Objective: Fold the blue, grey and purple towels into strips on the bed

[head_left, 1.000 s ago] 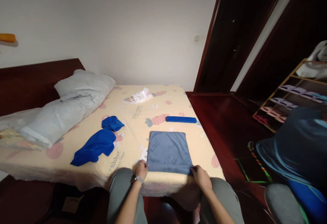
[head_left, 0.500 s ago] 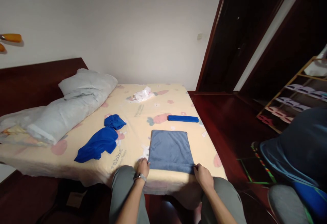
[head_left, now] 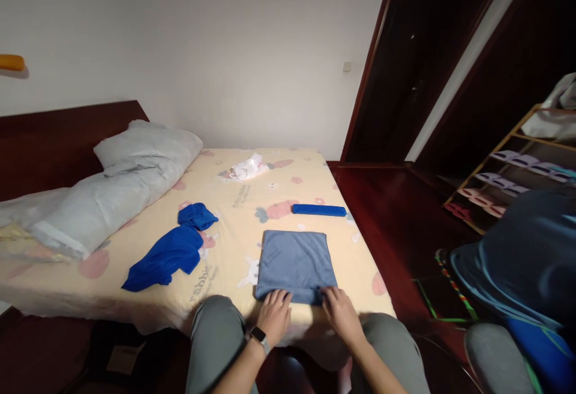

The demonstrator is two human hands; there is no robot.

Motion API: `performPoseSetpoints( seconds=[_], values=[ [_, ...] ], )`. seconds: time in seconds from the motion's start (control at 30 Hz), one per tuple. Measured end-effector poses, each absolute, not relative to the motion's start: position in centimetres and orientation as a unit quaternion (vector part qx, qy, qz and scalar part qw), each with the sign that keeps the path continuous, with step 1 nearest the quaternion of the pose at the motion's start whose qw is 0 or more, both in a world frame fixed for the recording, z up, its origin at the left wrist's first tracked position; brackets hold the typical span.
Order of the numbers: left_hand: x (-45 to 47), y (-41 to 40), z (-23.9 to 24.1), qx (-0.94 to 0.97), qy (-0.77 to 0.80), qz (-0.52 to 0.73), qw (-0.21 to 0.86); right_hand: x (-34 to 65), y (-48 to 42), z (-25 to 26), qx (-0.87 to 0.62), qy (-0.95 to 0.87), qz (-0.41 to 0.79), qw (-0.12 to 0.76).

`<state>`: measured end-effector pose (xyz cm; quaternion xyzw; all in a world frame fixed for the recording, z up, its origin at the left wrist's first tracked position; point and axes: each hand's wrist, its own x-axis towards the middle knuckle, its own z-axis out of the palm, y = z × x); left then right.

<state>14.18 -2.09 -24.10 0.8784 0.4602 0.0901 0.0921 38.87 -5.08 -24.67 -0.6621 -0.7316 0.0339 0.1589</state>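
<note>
Folded grey-blue towel (head_left: 296, 265) flat on the bed (head_left: 234, 244), close to the near edge, square and smooth. Left hand (head_left: 274, 316) spread palm-down on the towel's near left corner, fingers (head_left: 278, 299) extended and flat on the cloth, grip released, nothing pinched. Right hand (head_left: 339, 313) likewise at the towel's near right corner, fingers reaching onto the hem, grip loose and pressing rather than clenched. Both hands side by side at the near hem, the rest of the towel stretching away beyond the fingertips. Dark watch (head_left: 258, 337) on the left wrist, grey trouser knees just below the towel's edge.

Beyond the towel, a rolled bright blue cloth (head_left: 319, 210), lying crosswise and apart from it. Left of the towel, a crumpled bright blue garment (head_left: 168, 252), well apart. Farther beyond the towel, near the wall, a crumpled white plastic bag (head_left: 247, 168). Far left of the towel, grey pillows (head_left: 112, 184) against the dark headboard. Right of the towel, off the bed, dark red floor, a wooden shoe rack (head_left: 508, 172) with pale slippers, and another person's blue sleeve (head_left: 522, 256) at the frame's edge.
</note>
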Motion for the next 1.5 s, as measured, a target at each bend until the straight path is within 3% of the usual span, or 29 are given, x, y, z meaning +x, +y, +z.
performPoseSetpoints(
  seconds=[0.2,0.53,0.67,0.97,1.17,1.5],
  values=[
    [14.4,-2.5,-27.1,0.903,0.414,0.067,0.095,35.6,-6.3,-28.4,-0.539,-0.833,0.04,0.118],
    [8.6,2.8,-26.8,0.891,0.416,-0.07,0.169,40.0,-5.8,-30.5,-0.661,-0.744,0.041,0.091],
    [7.0,4.0,-26.2,0.876,0.435,-0.084,0.193,40.2,-5.7,-30.4,-0.666,-0.74,0.041,0.087],
    [9.4,0.5,-24.5,0.879,0.473,0.029,0.062,40.6,-5.3,-28.7,-0.719,-0.692,0.017,0.061],
    [9.6,1.2,-23.9,0.845,0.526,-0.015,0.094,41.0,-4.7,-27.3,-0.713,-0.692,0.06,0.099],
    [9.3,1.7,-22.5,0.83,0.549,-0.031,0.096,41.8,-4.9,-25.1,-0.702,-0.702,0.093,0.074]
  ],
)
